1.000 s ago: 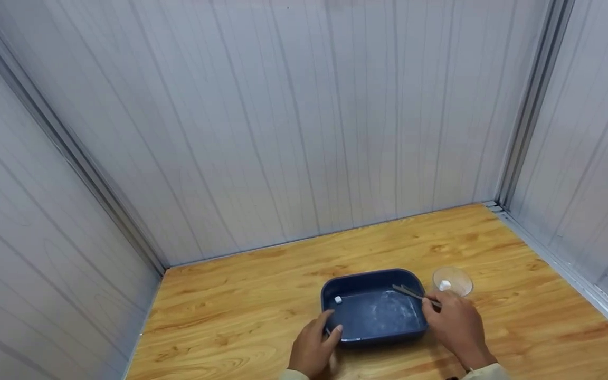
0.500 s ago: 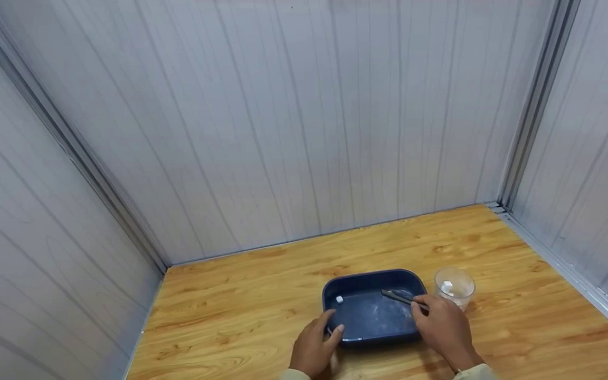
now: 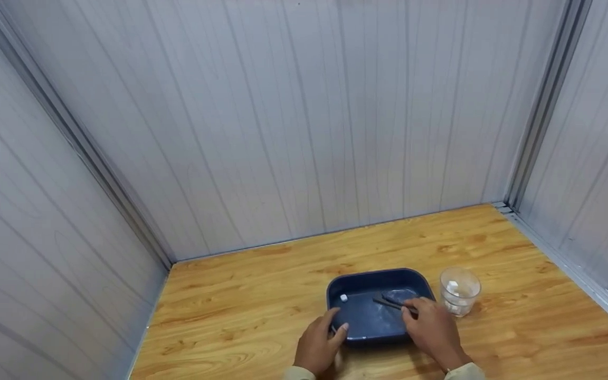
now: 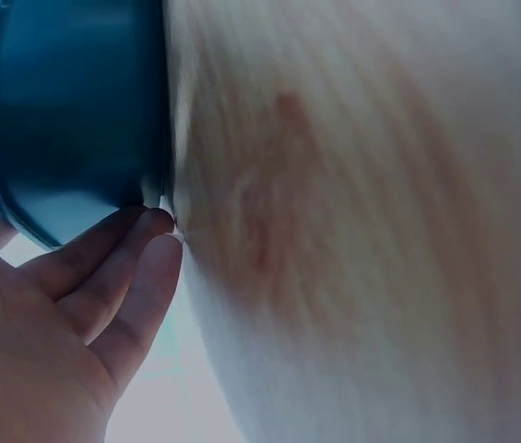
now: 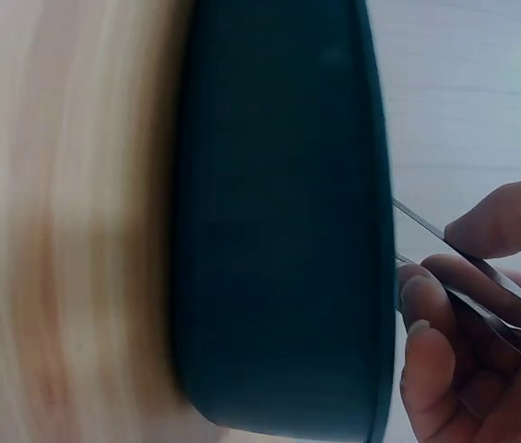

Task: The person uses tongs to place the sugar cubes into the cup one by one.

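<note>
In the head view, a dark blue rectangular dish (image 3: 364, 279) stands on the table. My left hand (image 3: 314, 345) grips its near left corner, with several fingers (image 4: 112, 277) low against the outer wall in the left wrist view. Over the dish's right side, my right hand (image 3: 433, 330) holds metal tongs (image 3: 387, 304), bent to a U at the back in the right wrist view. Their tips are parted, with nothing between them. One small white cube (image 3: 343, 298) lies inside the dish towards its far left corner.
Right of the dish stands a clear glass (image 3: 474, 298) holding white cubes (image 3: 452, 286). Pale streaks mark the dish's floor. The wood-grain table (image 3: 240, 306) ends at a grey panelled wall (image 3: 283, 132) behind, with further walls at left and right.
My right hand has moved left with the tongs, from beside the glass to over the dish, uncovering the glass. The tongs' tips have spread. My left hand stays on the dish.
</note>
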Demonstrator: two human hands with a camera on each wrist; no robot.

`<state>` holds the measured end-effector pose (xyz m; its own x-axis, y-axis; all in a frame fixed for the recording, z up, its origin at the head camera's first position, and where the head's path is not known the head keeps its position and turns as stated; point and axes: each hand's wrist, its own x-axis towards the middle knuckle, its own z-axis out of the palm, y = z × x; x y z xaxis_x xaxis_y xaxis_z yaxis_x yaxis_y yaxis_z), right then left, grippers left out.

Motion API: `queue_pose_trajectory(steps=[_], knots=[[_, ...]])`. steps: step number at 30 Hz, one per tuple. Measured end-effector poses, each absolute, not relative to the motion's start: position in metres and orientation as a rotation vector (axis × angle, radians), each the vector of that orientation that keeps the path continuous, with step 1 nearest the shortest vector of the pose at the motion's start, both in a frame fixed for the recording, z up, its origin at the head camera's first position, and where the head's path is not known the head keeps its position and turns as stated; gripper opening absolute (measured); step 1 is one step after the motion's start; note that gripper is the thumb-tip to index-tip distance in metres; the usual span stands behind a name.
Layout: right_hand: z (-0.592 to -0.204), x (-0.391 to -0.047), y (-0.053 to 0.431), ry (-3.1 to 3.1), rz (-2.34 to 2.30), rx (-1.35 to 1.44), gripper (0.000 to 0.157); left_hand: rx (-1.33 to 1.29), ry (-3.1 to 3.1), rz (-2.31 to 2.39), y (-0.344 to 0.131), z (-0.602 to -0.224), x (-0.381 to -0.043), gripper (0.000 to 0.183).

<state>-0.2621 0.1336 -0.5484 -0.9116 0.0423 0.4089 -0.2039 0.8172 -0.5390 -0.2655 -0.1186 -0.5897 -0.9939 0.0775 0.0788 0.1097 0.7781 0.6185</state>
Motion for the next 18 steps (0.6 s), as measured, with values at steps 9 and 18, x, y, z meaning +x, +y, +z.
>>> queue_pose_trajectory(steps=[9, 18], knots=[[-0.549, -0.263, 0.125, -2.615, 0.831, 0.136, 0.014, -0.160, -2.893, -0.977, -0.119, -0.589, -0.264, 0.061], [-0.552, -0.267, 0.113, -2.697, 0.856, 0.149, 0.015, -0.156, -2.890, -1.008, -0.119, -0.591, -0.264, 0.052]])
